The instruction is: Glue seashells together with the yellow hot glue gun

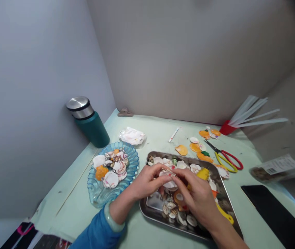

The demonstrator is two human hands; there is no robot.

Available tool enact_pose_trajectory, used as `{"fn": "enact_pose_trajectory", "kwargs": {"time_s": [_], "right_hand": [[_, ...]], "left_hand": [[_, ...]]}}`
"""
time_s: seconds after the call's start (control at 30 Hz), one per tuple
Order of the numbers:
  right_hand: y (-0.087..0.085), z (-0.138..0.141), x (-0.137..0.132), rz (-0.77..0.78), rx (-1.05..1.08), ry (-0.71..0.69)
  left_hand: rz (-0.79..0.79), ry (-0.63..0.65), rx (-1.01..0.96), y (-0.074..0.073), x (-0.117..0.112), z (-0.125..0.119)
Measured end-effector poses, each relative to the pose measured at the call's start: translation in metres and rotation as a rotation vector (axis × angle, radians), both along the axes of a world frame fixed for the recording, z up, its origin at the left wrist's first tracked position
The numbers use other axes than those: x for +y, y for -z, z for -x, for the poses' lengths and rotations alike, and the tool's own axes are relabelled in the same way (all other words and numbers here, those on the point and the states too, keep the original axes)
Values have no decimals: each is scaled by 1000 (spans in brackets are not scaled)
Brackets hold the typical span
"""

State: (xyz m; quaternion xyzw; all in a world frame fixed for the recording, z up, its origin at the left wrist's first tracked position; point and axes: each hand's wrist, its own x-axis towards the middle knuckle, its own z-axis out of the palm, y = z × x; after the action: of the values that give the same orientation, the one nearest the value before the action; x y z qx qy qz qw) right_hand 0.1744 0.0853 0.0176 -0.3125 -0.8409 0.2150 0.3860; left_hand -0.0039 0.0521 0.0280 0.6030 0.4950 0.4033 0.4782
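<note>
Over the metal tray (160, 221), my left hand (151, 180) and my right hand (196, 193) meet, fingers closed around a whitish seashell (170, 185). Thumbs and fingertips of both hands pinch near its upper edge, where a small thin piece shows; its kind is too small to make out. Beneath the hands the tray holds many loose shells, among them small pale ones (172, 205) and an orange one partly covered by my right hand. A yellow object (203, 173) and a yellow handle (225, 214) also lie in the tray, partly hidden by that hand.
Left of the tray stands a blue glass dish (94, 192) of shells, with a green bottle (92, 128) behind it. Scissors (223, 155) and orange shells (181, 149) lie behind right. A red cup (227, 128) holds white sticks; a black phone-like slab (274, 211) lies right.
</note>
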Motion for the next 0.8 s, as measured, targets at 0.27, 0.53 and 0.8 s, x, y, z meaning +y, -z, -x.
{"fn": "enact_pose_trajectory", "kwargs": {"time_s": [0.27, 0.53, 0.8], "right_hand": [[4, -2, 3, -19, -48, 66], [-1, 0, 0, 83, -92, 6], [-2, 0, 1, 80, -131, 64]], "left_hand": [[9, -37, 21, 0, 0, 2], [48, 1, -15, 4, 0, 4], [-27, -7, 29, 1, 3, 2]]}}
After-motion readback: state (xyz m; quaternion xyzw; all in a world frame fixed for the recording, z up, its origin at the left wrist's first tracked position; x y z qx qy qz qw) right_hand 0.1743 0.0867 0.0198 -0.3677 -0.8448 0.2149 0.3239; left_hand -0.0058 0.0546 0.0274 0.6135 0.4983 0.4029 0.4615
